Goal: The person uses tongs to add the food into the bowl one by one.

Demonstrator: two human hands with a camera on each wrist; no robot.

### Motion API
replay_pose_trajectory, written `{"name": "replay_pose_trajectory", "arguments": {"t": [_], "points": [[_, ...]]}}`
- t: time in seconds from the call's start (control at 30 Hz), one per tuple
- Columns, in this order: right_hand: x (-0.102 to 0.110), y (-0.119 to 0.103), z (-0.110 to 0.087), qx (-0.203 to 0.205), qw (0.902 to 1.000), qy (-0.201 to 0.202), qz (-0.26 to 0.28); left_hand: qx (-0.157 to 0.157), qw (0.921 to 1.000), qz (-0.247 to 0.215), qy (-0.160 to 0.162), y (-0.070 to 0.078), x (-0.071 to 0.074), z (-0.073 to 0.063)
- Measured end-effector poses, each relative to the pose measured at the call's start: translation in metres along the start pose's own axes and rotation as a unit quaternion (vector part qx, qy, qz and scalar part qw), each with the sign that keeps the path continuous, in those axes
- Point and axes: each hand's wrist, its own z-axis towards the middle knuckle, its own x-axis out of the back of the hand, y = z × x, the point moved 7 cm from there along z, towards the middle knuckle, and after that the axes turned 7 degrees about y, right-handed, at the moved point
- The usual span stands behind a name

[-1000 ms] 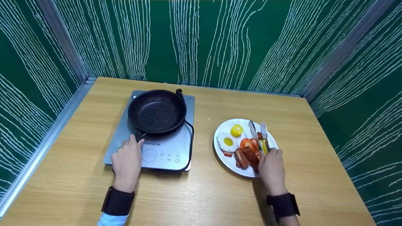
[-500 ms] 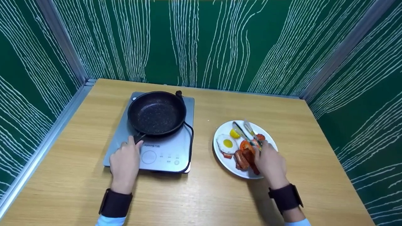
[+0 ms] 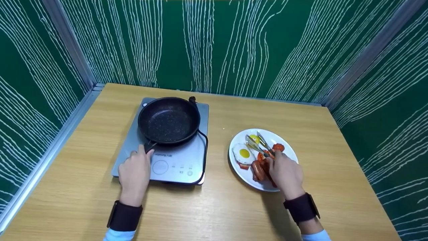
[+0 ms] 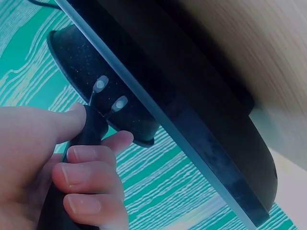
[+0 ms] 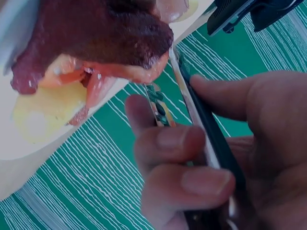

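My left hand (image 3: 135,174) grips the handle (image 4: 93,127) of a black frying pan (image 3: 169,120), its fingers curled round it. The pan sits on a flat induction cooker (image 3: 180,164). Over the white plate (image 3: 291,159), my right hand (image 3: 286,174) holds metal tongs (image 3: 253,144). Their tips point toward the far left and lie over or beside a round yellow piece (image 3: 255,138); whether they touch it cannot be told. A fried egg (image 3: 244,153), browned meat strips (image 3: 258,170) and red tomato-like pieces (image 3: 278,147) share the plate. The right wrist view shows the tong arms apart.
A black cord (image 3: 206,144) runs down the cooker's right side. The wooden table (image 3: 227,214) carries cooker and plate, side by side. Green walls (image 3: 170,50) with white streaks enclose the table at back and sides.
The tongs have swung from the plate's right side leftward to the yellow piece, with my right hand shifting slightly up and left. My left hand and the pan stay in place.
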Motion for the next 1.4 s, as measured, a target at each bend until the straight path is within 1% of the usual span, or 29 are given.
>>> {"name": "replay_pose_trajectory", "arguments": {"t": [0.13,0.37,0.53,0.63,0.83,0.93,1.13,1.4], "points": [[-0.002,0.000,0.000,-0.001,1.0000,0.003,0.007,-0.001,1.0000,-0.004,0.003,0.000,0.000,0.001],[-0.006,0.001,-0.002,-0.005,0.9998,0.001,0.017,0.003,0.9999,-0.008,-0.006,-0.002,-0.001,0.001],[-0.007,0.000,-0.004,-0.006,0.9997,0.006,0.022,0.004,0.9999,-0.011,-0.010,-0.003,-0.001,0.001],[-0.006,-0.001,-0.005,-0.006,0.9995,0.015,0.025,0.004,0.9999,-0.012,-0.007,-0.004,-0.001,0.001],[0.003,-0.009,-0.005,0.007,0.9976,0.057,0.040,-0.002,0.9998,-0.014,0.010,-0.004,0.000,0.002],[0.008,-0.014,-0.003,0.013,0.9970,0.065,0.040,-0.001,0.9999,-0.015,0.007,-0.004,0.000,0.002],[0.015,-0.030,0.011,0.008,0.9974,0.055,0.046,0.008,0.9996,-0.021,-0.019,-0.006,-0.001,0.003],[0.025,-0.066,0.035,0.038,0.9947,0.072,0.063,0.010,0.9990,-0.032,-0.030,-0.005,-0.003,0.001]]}}
